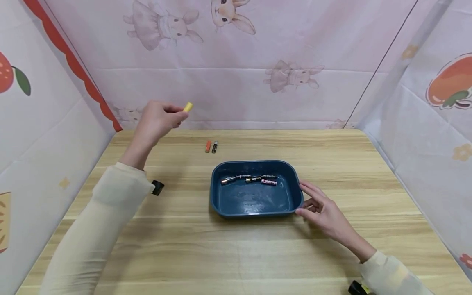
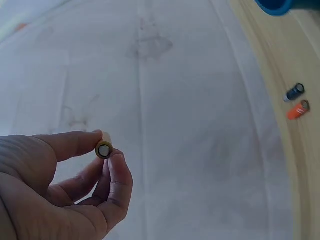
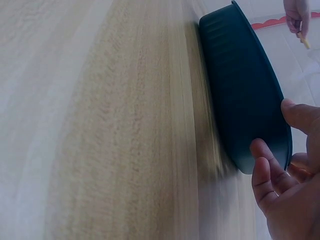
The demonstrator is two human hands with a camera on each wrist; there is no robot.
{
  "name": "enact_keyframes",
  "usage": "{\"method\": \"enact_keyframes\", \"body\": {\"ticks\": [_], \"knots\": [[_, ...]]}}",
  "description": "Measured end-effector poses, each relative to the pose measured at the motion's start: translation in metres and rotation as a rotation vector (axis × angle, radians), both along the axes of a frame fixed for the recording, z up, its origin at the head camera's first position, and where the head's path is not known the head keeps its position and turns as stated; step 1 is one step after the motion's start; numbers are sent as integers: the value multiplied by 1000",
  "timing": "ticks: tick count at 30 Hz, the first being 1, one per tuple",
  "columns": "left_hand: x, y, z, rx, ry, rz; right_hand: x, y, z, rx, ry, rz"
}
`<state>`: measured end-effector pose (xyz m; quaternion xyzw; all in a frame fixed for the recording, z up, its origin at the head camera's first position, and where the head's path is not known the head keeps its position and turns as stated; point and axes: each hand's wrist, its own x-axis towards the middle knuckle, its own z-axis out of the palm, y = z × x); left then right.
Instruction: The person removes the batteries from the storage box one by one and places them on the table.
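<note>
Raised above the table's back left, my left hand [image 1: 158, 119] pinches a yellow battery [image 1: 188, 107] between thumb and fingers; in the left wrist view the yellow battery [image 2: 104, 149] shows one end to the camera. A dark blue bin [image 1: 254, 205] stands on the table, with several small batteries [image 1: 253, 179] lying toward its back side. My right hand [image 1: 328, 215] touches the bin's right end, the thumb at the near corner and fingers along the rim and outer wall. In the right wrist view, fingertips [image 3: 257, 147] rest against the outer wall.
An orange battery [image 1: 208, 146] and a black battery [image 1: 215, 147] stand or lie side by side behind the bin; I cannot tell which. The wooden table [image 1: 236, 254] is bounded by printed cloth walls [image 1: 228, 94] at the back and both sides.
</note>
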<state>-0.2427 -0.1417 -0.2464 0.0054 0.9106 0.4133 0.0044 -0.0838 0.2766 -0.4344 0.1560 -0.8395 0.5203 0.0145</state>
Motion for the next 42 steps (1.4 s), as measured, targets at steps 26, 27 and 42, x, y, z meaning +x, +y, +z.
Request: {"method": "enact_keyframes", "body": {"ticks": [26, 27, 42], "knots": [[-61, -12, -139, 11, -64, 92, 0, 0, 0, -11, 7, 6], [-61, -11, -144, 24, -70, 93, 0, 0, -1, -10, 8, 7], [-72, 13, -170, 60, -144, 193, 0, 0, 1, 2, 5, 2]]}}
